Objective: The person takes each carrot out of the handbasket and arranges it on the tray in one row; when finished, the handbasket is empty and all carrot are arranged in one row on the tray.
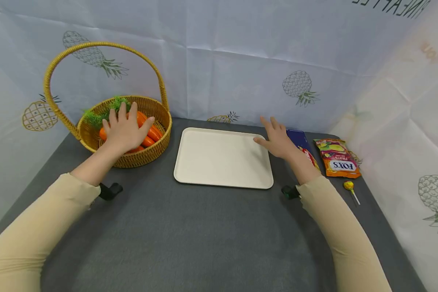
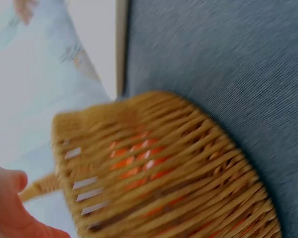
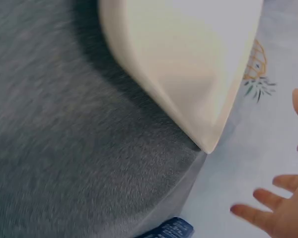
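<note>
My left hand [image 1: 125,132], fingers spread, is over the wicker basket [image 1: 155,156] at the left. Orange carrots [image 1: 154,133] with green tops [image 1: 94,120] lie inside the basket, partly covered by that hand in the head view. In the left wrist view, the carrots show through the woven side, and the thumb and palm [image 2: 10,206] are beside the rim. My right hand [image 1: 277,140] has its fingers extended and holds nothing. It overlaps the right end of the cream tray [image 1: 222,158] in the head view.
Right of the right hand lie a dark blue packet [image 1: 297,138], partly hidden by the forearm, a Fox's Fruits candy bag [image 1: 337,158] and a yellow-wrapped lollipop [image 1: 349,186]. The basket's tall handle [image 1: 106,44] arches upward. A pineapple-print cloth [image 1: 233,73] hangs behind the grey table [image 1: 204,235].
</note>
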The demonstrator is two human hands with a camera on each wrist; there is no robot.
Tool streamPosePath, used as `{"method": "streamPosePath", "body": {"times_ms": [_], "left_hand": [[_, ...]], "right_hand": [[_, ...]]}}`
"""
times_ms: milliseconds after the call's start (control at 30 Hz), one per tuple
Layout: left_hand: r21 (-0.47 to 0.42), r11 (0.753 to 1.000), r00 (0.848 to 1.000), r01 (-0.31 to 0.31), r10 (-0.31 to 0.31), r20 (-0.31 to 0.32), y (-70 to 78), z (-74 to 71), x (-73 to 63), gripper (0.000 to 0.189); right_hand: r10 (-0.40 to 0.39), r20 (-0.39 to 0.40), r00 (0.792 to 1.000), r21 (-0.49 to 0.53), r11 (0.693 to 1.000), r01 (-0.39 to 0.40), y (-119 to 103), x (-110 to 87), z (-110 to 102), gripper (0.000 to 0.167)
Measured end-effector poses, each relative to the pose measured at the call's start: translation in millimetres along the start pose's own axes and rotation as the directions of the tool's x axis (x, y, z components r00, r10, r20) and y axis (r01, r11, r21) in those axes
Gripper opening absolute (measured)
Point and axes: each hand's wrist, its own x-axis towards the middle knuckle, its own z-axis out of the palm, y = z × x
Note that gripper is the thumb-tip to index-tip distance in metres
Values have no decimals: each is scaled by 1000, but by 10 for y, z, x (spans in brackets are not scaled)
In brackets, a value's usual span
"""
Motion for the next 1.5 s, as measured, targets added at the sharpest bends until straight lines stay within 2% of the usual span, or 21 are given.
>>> {"method": "streamPosePath", "body": {"times_ms": [167,333,467,600,667,767,867,1133,1233,1500], "left_hand": [[-116,993,1000,28,-29,-8,-107,-217,68,87],[-224,972,997,66,-73,-23,-188,-349,154,74],[-271,959,996,79,-88,-23,-174,-386,237,68],[-321,939,992,127,-124,31,-118,-448,318,68],[-363,917,986,166,-146,84,-96,-490,360,68],[-444,862,967,245,-184,176,-81,-547,422,70],[-499,809,947,312,-223,230,-82,-578,483,73],[-525,750,913,402,-286,290,-104,-572,624,78],[-527,746,911,407,-290,294,-88,-563,632,79],[-491,782,915,384,-251,316,-105,-525,670,75]], "right_hand": [[-15,-27,1000,146,989,19,102,75,-7,78],[66,-38,997,259,964,-54,205,124,0,74],[135,-16,991,316,941,-123,272,144,20,71],[164,7,986,350,923,-156,306,161,48,70],[178,21,984,366,914,-173,313,167,59,69],[195,45,980,389,900,-197,322,179,71,68],[202,76,976,420,882,-215,335,192,84,67],[209,113,971,494,836,-237,416,223,122,66],[209,121,970,513,824,-241,449,224,142,64],[196,170,966,544,798,-258,501,197,163,61]]}}
